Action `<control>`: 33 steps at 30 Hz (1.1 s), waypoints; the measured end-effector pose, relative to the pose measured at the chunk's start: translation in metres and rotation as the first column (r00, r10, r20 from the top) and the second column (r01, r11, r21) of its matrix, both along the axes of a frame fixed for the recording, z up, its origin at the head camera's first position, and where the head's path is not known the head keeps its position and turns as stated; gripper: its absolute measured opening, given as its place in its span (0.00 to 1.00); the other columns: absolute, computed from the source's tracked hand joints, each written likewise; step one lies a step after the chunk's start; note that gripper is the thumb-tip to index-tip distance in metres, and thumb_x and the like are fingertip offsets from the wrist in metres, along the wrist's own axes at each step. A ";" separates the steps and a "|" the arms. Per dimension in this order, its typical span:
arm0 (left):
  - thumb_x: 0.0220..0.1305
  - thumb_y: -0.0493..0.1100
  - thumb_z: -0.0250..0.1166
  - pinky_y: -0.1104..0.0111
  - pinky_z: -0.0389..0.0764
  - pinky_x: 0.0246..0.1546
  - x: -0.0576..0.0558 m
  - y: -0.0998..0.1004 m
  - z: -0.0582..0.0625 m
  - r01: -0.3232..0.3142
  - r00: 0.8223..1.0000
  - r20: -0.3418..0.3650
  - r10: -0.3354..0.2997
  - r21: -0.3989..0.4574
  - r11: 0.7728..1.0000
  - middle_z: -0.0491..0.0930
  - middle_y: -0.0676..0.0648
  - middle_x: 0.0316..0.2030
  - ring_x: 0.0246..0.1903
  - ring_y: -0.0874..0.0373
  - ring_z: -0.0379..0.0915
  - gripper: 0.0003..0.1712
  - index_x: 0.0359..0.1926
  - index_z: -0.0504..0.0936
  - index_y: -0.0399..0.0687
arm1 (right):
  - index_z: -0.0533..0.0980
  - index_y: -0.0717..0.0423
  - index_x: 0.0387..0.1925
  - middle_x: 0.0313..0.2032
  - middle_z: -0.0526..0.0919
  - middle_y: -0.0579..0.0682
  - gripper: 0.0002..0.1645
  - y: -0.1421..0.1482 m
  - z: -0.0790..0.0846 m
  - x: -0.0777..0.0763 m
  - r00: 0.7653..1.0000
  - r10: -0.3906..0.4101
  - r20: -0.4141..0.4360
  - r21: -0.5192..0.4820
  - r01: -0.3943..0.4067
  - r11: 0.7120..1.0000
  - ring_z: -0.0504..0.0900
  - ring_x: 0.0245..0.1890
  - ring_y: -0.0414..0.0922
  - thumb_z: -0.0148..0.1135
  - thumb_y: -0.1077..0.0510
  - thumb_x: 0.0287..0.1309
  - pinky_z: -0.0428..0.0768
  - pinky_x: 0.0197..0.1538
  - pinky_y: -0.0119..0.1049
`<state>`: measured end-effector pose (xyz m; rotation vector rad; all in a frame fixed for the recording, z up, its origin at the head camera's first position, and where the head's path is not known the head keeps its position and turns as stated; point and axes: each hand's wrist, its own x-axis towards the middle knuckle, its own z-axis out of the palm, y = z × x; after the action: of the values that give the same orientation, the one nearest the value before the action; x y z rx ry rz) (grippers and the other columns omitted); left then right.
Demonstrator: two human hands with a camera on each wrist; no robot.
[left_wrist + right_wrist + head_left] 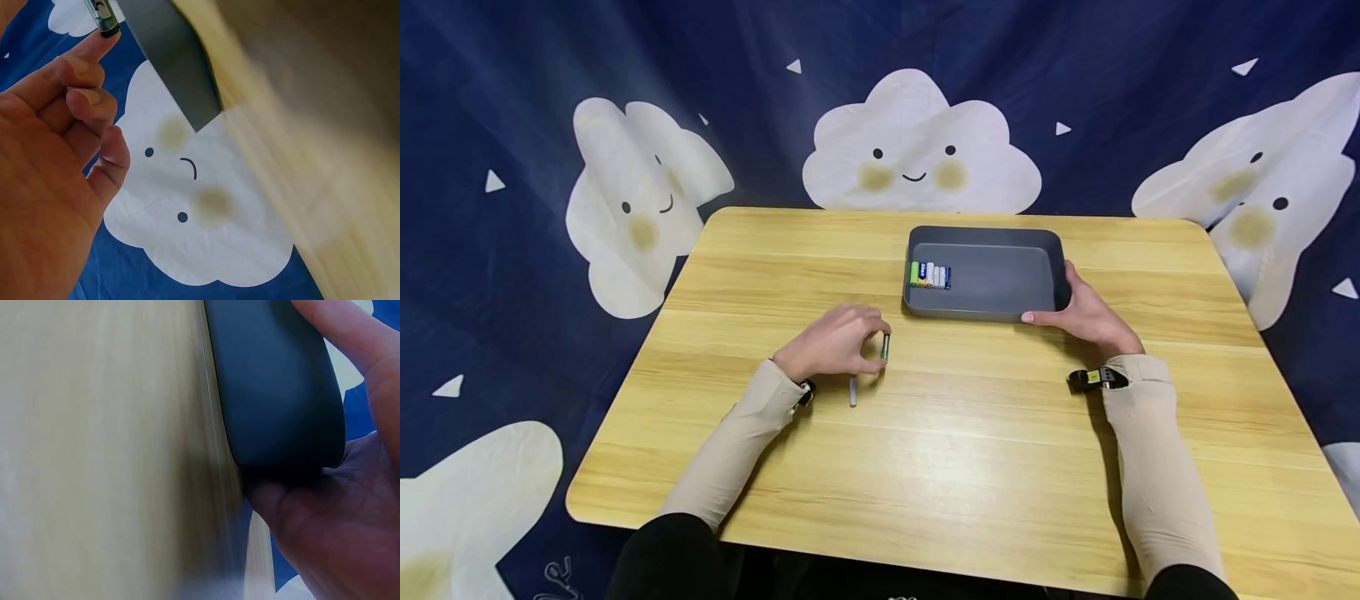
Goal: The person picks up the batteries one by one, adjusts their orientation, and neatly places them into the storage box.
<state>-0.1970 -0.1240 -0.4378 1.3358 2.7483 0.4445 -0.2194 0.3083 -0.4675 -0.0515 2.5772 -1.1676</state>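
Observation:
Between thumb and index finger, my left hand (842,342) pinches a green and black battery (886,347) at its two ends. In the left wrist view that battery (105,17) shows at the top, its dark end against a fingertip. Just below this hand a pale battery (853,393) lies on the table, partly hidden by the hand. My right hand (1090,315) grips the near right corner of a dark grey tray (1000,315), thumb on the front side and fingers along the right side. Inside the tray, several batteries (929,276) lie in a row against its left wall.
The light wooden table (955,467) has rounded corners, and the tray stands toward its far edge. Behind the table hangs a dark blue cloth (760,100) printed with white clouds.

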 end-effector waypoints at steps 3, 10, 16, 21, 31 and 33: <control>0.55 0.51 0.76 0.61 0.76 0.43 -0.007 0.003 0.004 -0.007 1.000 -0.008 0.007 0.034 0.999 0.82 0.45 0.31 0.29 0.60 0.68 0.27 0.52 0.87 0.40 | 0.19 0.48 0.80 0.83 0.30 0.60 0.85 0.000 0.000 0.000 1.000 0.002 0.001 0.004 -0.002 1.000 0.38 0.83 0.62 0.78 0.35 0.51 0.51 0.79 0.66; 0.56 0.51 0.76 0.65 0.67 0.35 -0.021 0.011 0.015 -0.020 0.999 -0.040 0.023 0.076 0.997 0.77 0.45 0.27 0.27 0.59 0.63 0.26 0.52 0.87 0.41 | 0.19 0.48 0.80 0.83 0.30 0.61 0.85 -0.001 0.001 0.000 1.000 0.005 0.000 0.010 -0.005 1.000 0.38 0.83 0.62 0.78 0.35 0.51 0.51 0.79 0.66; 0.57 0.52 0.74 0.65 0.67 0.37 -0.034 0.022 0.025 -0.037 0.998 -0.049 0.042 0.104 0.994 0.75 0.48 0.28 0.28 0.59 0.64 0.27 0.54 0.86 0.41 | 0.18 0.46 0.80 0.83 0.29 0.60 0.85 0.001 0.000 0.001 1.000 0.002 -0.001 0.006 -0.002 1.000 0.38 0.83 0.63 0.77 0.35 0.52 0.51 0.78 0.67; 0.58 0.53 0.73 0.65 0.65 0.36 -0.047 0.032 0.034 -0.034 0.996 -0.078 0.043 0.115 0.993 0.78 0.45 0.30 0.29 0.58 0.65 0.27 0.53 0.87 0.41 | 0.18 0.48 0.80 0.83 0.30 0.61 0.85 0.001 0.001 0.003 1.000 0.005 -0.002 0.012 -0.005 1.000 0.38 0.83 0.63 0.77 0.35 0.52 0.51 0.78 0.66; 0.59 0.54 0.71 0.64 0.68 0.39 -0.066 0.049 0.048 -0.057 0.992 -0.103 0.069 0.113 0.992 0.76 0.48 0.30 0.30 0.57 0.67 0.25 0.51 0.87 0.43 | 0.19 0.46 0.80 0.83 0.30 0.58 0.85 0.002 -0.001 0.000 1.000 0.007 -0.006 -0.005 -0.007 1.000 0.38 0.83 0.61 0.78 0.36 0.52 0.51 0.79 0.66; 0.59 0.54 0.70 0.65 0.67 0.38 -0.070 0.052 0.049 -0.060 0.992 -0.104 0.072 0.115 0.992 0.77 0.47 0.31 0.29 0.57 0.67 0.24 0.51 0.87 0.44 | 0.19 0.46 0.80 0.83 0.30 0.59 0.84 0.002 -0.001 -0.001 1.000 0.010 -0.007 -0.003 -0.010 1.000 0.38 0.83 0.61 0.78 0.36 0.52 0.52 0.78 0.66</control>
<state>-0.2668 -0.0720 -0.3893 1.3336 2.9023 0.5547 -0.2200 0.3106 -0.4684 -0.0698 2.5783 -1.1700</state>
